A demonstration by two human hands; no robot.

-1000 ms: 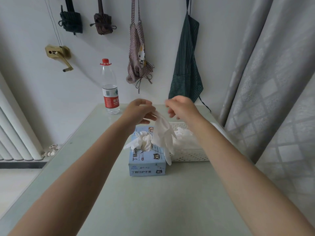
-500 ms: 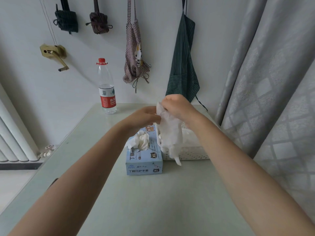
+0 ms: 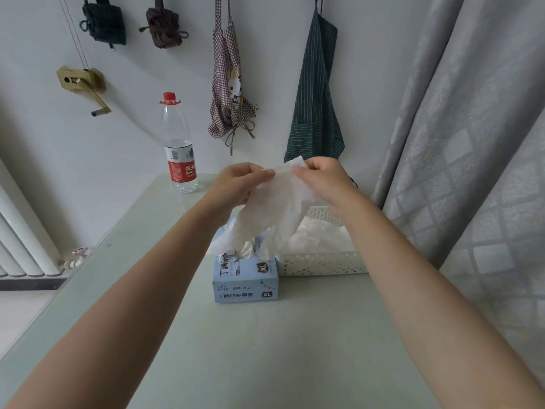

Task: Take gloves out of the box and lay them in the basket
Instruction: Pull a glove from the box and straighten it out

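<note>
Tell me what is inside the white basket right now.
White gloves lie piled in the basket. How many cannot be told, and the basket's floor and far end are covered by the pile, the right hand and the held glove.

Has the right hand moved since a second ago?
Yes. The right hand has closed leftward onto the white glove, now pinching its cuff above the glove box.

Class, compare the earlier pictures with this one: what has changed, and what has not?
The right hand has joined the left hand in pinching the glove at its cuff, and together they spread it wider. The box, basket and bottle stayed put.
</note>
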